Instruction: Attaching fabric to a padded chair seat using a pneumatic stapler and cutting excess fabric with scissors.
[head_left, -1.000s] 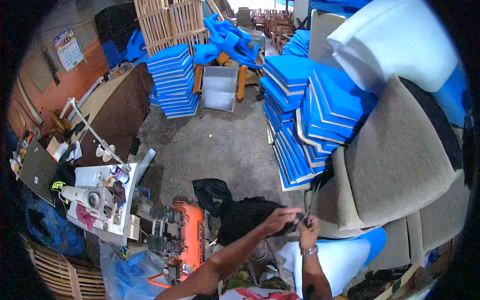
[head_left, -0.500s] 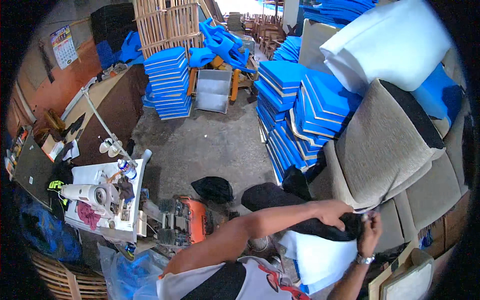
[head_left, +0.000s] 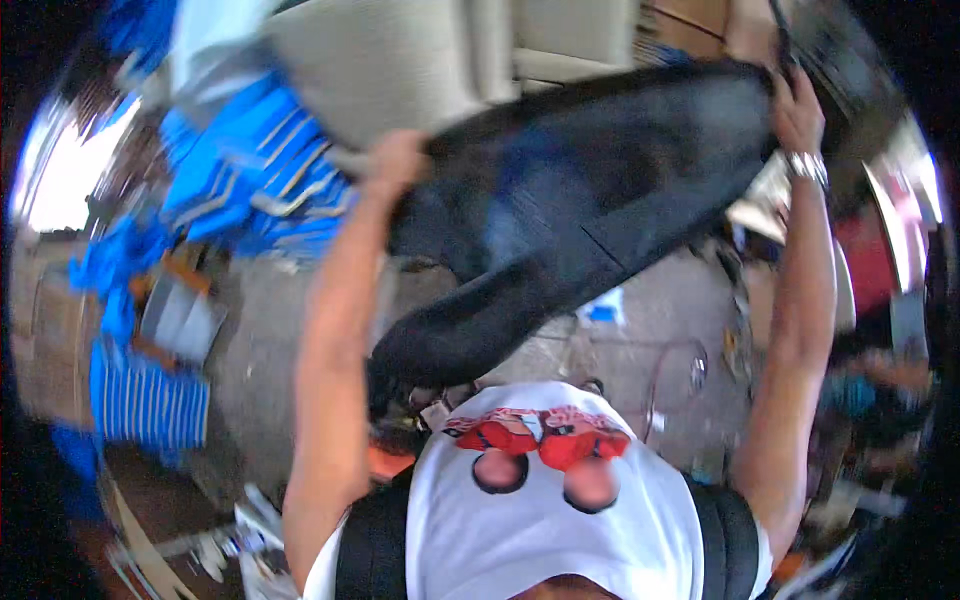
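Workshop floor (head_left: 290, 400) w/ blue foam stacks (head_left: 250, 190) now off to my left. Black fabric cover (head_left: 590, 210), half a sec ago low by the beige cushion (head_left: 400, 60), is up and stretched between both grips: left hand (head_left: 395, 160) and right hand (head_left: 797, 110) each closed on an edge, prob. shaking it open; blurry.

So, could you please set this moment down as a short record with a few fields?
left hand: grips one end of the black fabric
right hand: grips the other end, wristwatch on the wrist
fabric: held up, stretched between both hands, lower part hanging
behind fabric: beige cushions
to the left: blue foam sheets, blurred
floor: grey concrete
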